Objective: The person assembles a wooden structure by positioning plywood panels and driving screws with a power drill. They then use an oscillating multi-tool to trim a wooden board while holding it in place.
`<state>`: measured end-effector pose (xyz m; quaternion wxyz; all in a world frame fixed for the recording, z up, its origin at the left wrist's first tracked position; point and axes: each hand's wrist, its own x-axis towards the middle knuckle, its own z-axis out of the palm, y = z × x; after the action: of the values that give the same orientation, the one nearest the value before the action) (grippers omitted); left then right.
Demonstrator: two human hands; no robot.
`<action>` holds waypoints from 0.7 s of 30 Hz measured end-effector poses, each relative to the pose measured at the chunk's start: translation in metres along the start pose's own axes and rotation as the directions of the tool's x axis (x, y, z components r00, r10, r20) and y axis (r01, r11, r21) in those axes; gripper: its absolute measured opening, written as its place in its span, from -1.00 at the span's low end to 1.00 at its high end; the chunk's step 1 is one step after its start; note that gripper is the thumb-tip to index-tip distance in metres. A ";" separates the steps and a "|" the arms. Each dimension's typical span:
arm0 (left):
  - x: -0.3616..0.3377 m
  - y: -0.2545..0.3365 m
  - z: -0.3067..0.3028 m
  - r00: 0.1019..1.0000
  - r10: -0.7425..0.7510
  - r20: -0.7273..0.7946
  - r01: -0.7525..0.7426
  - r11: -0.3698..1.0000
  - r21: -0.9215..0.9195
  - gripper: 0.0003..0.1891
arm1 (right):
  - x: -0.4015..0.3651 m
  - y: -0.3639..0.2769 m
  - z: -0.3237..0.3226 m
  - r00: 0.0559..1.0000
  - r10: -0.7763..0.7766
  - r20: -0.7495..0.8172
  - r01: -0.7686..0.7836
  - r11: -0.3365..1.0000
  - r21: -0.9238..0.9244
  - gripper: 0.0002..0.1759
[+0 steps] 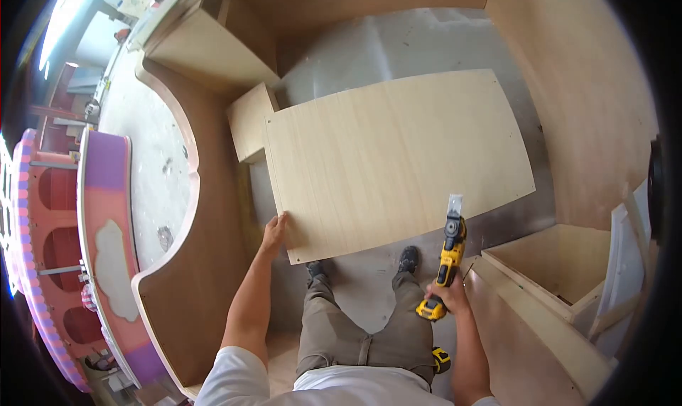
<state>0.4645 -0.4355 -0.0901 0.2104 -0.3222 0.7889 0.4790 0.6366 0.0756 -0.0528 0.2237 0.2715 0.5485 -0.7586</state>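
A large pale plywood panel (398,150) lies in front of me, with small dark screw marks near its corners. My left hand (275,234) is closed on the panel's left edge near the bottom left corner. My right hand (449,296) grips a yellow and black cordless multi-tool (452,253). The tool points up and away from me, and its flat metal blade shows over or beside the panel's lower right edge. I cannot tell whether the blade touches the wood.
Plywood walls surround me, with a wavy-edged one (206,171) at left. A small wooden box (252,124) adjoins the panel. An open wooden compartment (554,260) stands at right. Another yellow tool (441,360) is by my hip. Pink and purple structures (106,228) stand beyond.
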 end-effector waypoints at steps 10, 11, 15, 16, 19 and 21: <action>0.121 -0.101 -0.046 0.924 0.103 0.368 -0.070 0.992 -0.103 -0.32 | -0.085 0.109 0.183 0.950 0.289 -0.120 -0.280 0.956 0.088 -0.27; 0.114 -0.091 -0.047 0.933 0.131 0.334 -0.147 0.989 0.021 -0.29 | -0.094 0.116 0.209 0.935 0.327 -0.136 -0.313 0.943 0.115 -0.29; 0.150 -0.131 -0.046 0.853 0.234 0.466 -0.257 0.966 -0.016 -0.28 | -0.104 0.124 0.300 0.893 0.408 -0.190 -0.412 0.911 0.021 -0.33; 0.142 -0.110 -0.056 0.837 0.189 0.514 -0.238 0.971 0.030 -0.29 | -0.106 0.118 0.316 0.890 0.402 -0.214 -0.423 0.904 -0.064 -0.30; 0.141 -0.101 -0.061 0.844 0.168 0.510 -0.231 0.971 0.062 -0.32 | -0.108 0.118 0.345 0.898 0.352 -0.264 -0.435 0.802 -0.410 -0.23; 0.145 -0.100 -0.059 0.859 0.174 0.481 -0.245 0.965 0.090 -0.33 | -0.110 0.142 0.341 0.916 0.281 -0.285 -0.400 0.639 -0.657 -0.26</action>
<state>0.4321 -0.5663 -0.2183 0.3648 -0.0924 0.7781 0.5030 0.7529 -0.2878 0.0038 0.4054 0.3226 0.7497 -0.4117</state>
